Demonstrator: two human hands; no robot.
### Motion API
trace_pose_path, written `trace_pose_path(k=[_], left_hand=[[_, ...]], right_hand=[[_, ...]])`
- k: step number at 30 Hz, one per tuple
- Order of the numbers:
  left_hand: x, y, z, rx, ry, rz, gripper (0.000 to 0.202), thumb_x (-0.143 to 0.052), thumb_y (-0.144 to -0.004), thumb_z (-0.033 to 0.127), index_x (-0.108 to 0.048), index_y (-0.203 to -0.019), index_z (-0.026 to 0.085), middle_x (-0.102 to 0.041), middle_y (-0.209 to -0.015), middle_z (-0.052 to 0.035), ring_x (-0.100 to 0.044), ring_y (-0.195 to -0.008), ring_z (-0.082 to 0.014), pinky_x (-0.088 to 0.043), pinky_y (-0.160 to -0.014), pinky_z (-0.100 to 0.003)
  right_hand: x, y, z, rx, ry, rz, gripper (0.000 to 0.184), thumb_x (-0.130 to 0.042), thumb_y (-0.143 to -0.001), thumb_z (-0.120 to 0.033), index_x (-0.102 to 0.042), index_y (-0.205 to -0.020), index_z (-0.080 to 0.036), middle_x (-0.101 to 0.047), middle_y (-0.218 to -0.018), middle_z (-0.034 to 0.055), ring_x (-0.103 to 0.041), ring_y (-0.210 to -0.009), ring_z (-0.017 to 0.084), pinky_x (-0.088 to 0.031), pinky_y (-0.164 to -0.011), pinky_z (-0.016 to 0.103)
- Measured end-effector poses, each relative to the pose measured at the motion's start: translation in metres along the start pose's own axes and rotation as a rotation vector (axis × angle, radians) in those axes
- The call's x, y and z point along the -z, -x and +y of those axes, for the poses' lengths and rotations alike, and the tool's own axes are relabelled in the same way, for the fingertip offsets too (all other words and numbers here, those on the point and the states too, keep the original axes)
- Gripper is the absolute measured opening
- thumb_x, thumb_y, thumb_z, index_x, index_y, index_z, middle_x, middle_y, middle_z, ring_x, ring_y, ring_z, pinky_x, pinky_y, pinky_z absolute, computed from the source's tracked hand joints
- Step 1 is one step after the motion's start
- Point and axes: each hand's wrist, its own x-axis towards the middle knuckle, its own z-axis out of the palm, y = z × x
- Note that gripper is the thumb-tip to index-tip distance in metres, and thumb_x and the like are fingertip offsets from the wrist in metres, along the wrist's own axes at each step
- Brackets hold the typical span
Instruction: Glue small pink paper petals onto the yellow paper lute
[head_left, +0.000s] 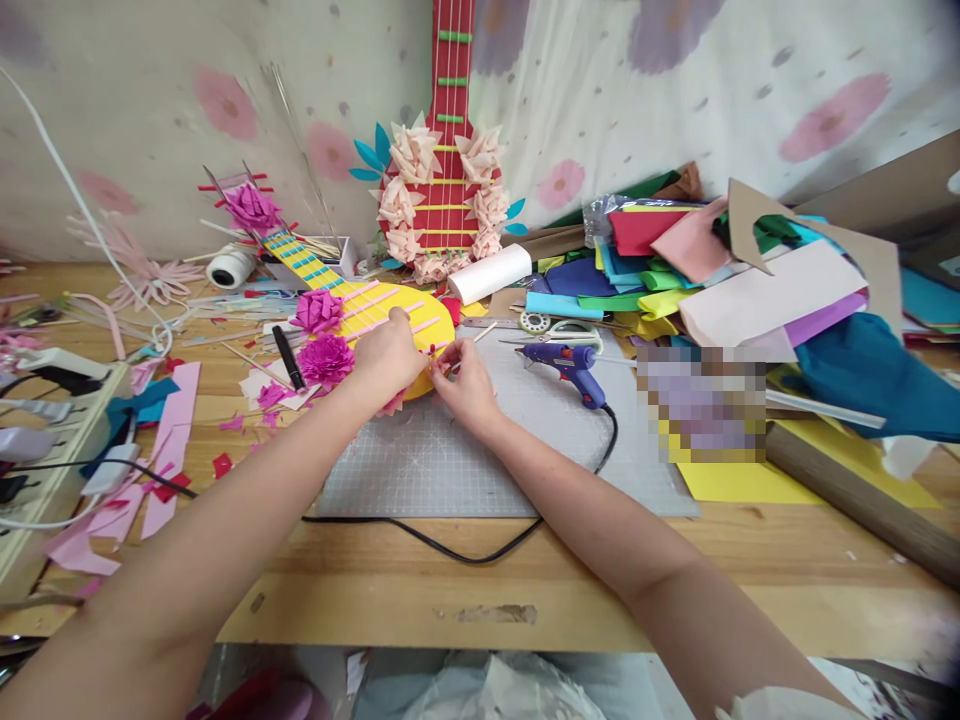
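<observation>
A yellow paper guitar with pink strips and magenta paper flowers lies across the grey cutting mat. My left hand rests curled on the guitar's body near its right edge, fingers pressed down on it. My right hand is beside it, fingers pinched on a thin strip or stick at the guitar's edge. Small red bits show between the two hands.
A blue glue gun lies on the mat to the right, its black cord looping along the front. Scissors, a white roll, a heap of coloured sheets, a red paper guitar at the wall, and power strips at left.
</observation>
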Motion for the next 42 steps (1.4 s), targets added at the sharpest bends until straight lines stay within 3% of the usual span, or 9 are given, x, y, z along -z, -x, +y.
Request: trace_pose_path(k=[7, 14, 20, 26, 33, 38, 42], left_hand=[[-0.002, 0.002, 0.001, 0.028, 0.053, -0.017, 0.067, -0.062, -0.07, 0.042, -0.039, -0.128, 0.016, -0.069, -0.092, -0.0135, -0.065, -0.095, -0.0304, -0.047, -0.076, -0.034], [-0.004, -0.001, -0.005, 0.028, 0.145, -0.02, 0.067, -0.061, -0.069, 0.038, -0.041, -0.129, 0.015, -0.067, -0.106, -0.0163, -0.064, -0.099, -0.0312, -0.047, -0.077, -0.035], [0.003, -0.001, -0.006, 0.085, 0.3, -0.152, 0.072, -0.06, -0.069, 0.033, -0.036, -0.134, 0.013, -0.07, -0.093, -0.013, -0.068, -0.08, -0.0267, -0.049, -0.065, -0.032], [0.005, 0.002, 0.001, 0.131, 0.547, -0.338, 0.079, -0.057, -0.07, 0.019, -0.021, -0.14, 0.01, -0.07, -0.086, -0.0133, -0.069, -0.068, -0.0224, -0.047, -0.051, -0.027], [0.001, 0.004, 0.001, 0.114, 0.519, -0.357, 0.079, -0.058, -0.071, 0.022, -0.021, -0.14, 0.014, -0.069, -0.074, -0.0082, -0.068, -0.063, -0.0235, -0.048, -0.052, -0.028], [0.01, 0.015, 0.004, 0.085, 0.472, -0.412, 0.078, -0.052, -0.077, 0.025, -0.011, -0.144, 0.016, -0.064, -0.058, -0.0031, -0.061, -0.045, -0.0224, -0.049, -0.052, -0.033], [0.012, 0.018, 0.003, 0.082, 0.49, -0.414, 0.079, -0.052, -0.079, 0.026, -0.009, -0.144, 0.018, -0.065, -0.061, -0.0029, -0.057, -0.039, -0.0192, -0.051, -0.055, -0.034]], right_hand=[[0.002, 0.001, -0.002, -0.005, 0.005, -0.004, 0.014, -0.053, -0.077, -0.024, -0.041, -0.085, -0.022, -0.055, -0.082, 0.0005, -0.054, -0.081, 0.016, -0.044, -0.071, 0.03], [0.002, 0.001, -0.001, -0.012, 0.008, -0.004, 0.015, -0.053, -0.078, -0.026, -0.041, -0.085, -0.022, -0.056, -0.081, 0.0004, -0.054, -0.082, 0.016, -0.044, -0.07, 0.031], [0.001, 0.001, 0.0, 0.0, -0.009, -0.01, 0.017, -0.055, -0.078, -0.027, -0.041, -0.086, -0.022, -0.056, -0.083, 0.0005, -0.054, -0.081, 0.016, -0.045, -0.069, 0.031], [0.001, 0.0, 0.001, 0.0, -0.024, -0.011, 0.017, -0.055, -0.078, -0.029, -0.042, -0.087, -0.022, -0.055, -0.082, 0.0005, -0.055, -0.08, 0.016, -0.045, -0.067, 0.031], [0.002, 0.0, 0.001, 0.005, 0.006, -0.022, 0.016, -0.054, -0.077, -0.027, -0.042, -0.085, -0.022, -0.056, -0.082, 0.0001, -0.054, -0.079, 0.016, -0.043, -0.067, 0.029], [0.002, 0.0, 0.001, 0.009, 0.015, -0.017, 0.017, -0.055, -0.077, -0.029, -0.042, -0.085, -0.022, -0.056, -0.083, 0.0003, -0.052, -0.078, 0.015, -0.042, -0.067, 0.029], [0.002, -0.001, 0.0, 0.009, 0.007, -0.011, 0.018, -0.054, -0.078, -0.032, -0.041, -0.085, -0.022, -0.056, -0.083, 0.0006, -0.053, -0.078, 0.015, -0.042, -0.066, 0.029]])
